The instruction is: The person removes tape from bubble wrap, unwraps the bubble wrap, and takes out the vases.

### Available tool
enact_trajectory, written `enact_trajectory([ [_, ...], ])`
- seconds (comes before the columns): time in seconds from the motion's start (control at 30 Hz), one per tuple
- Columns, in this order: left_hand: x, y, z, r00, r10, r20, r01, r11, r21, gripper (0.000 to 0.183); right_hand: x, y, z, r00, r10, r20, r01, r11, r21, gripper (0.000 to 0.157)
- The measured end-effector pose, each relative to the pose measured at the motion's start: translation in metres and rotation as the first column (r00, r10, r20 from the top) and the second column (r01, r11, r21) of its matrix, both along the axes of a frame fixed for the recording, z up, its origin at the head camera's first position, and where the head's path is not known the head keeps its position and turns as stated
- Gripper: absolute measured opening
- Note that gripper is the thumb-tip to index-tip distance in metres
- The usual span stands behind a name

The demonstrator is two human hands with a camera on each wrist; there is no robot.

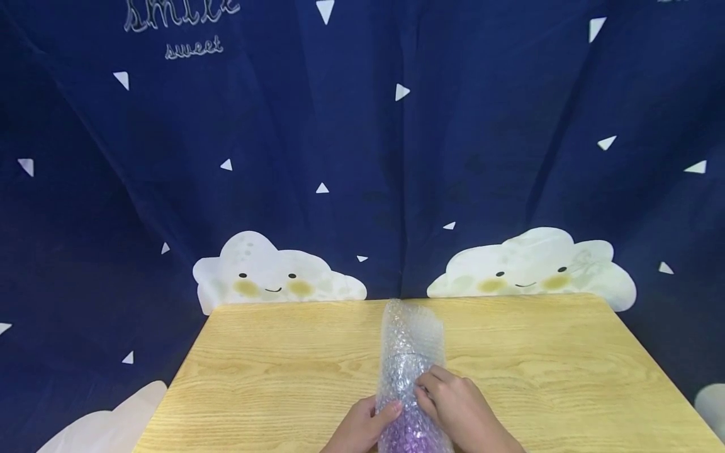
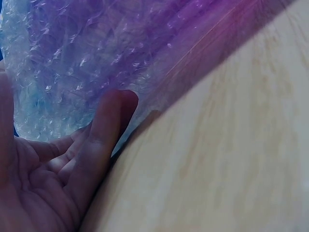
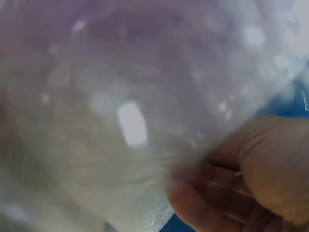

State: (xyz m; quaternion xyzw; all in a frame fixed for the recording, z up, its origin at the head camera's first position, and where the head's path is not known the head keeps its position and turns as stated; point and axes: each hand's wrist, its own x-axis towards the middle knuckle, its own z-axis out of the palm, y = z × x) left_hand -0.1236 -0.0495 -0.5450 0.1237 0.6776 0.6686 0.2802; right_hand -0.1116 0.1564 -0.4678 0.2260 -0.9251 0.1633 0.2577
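A long bundle in clear bubble wrap lies on the wooden table, pointing away from me. Something purple shows through its near end, with a bluish tint farther along; what is inside cannot be made out. My left hand grips the bundle's left side, thumb on top. In the left wrist view, that hand's fingers lie against the crinkled wrap. On the other side my right hand, fingers curled, pinches the wrap near its right edge. The right wrist view shows its fingers at the edge of the film, partly blurred.
The light wooden tabletop extends to both sides of the bundle. Behind it hangs a dark blue curtain printed with white triangles and smiling clouds, meeting the table's back edge. The far end of the wrap reaches that edge.
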Motion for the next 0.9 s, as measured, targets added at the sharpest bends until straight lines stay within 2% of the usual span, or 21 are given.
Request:
enact_trajectory([
  [0.47, -0.0001, 0.0008, -0.0013, 1.0, 0.008, -0.009, -0.009, 1.0, -0.024, 0.044, 0.0003, -0.0015, -0.0013, 0.999, -0.023, -0.026, 0.024, 0.998, 0.052, 0.007],
  [0.67, -0.0004, 0.0013, 0.0007, 0.999, 0.012, -0.036, -0.014, 0.999, -0.037, 0.045, -0.0024, 0.0001, -0.0026, 0.997, -0.008, -0.071, 0.01, 0.999, 0.031, 0.008],
  [0.9, -0.0005, 0.0016, 0.0008, 0.999, 0.013, -0.042, -0.015, 0.999, -0.047, 0.044, -0.0029, 0.0004, -0.0019, 0.998, -0.004, -0.066, 0.005, 1.0, 0.018, 0.008],
])
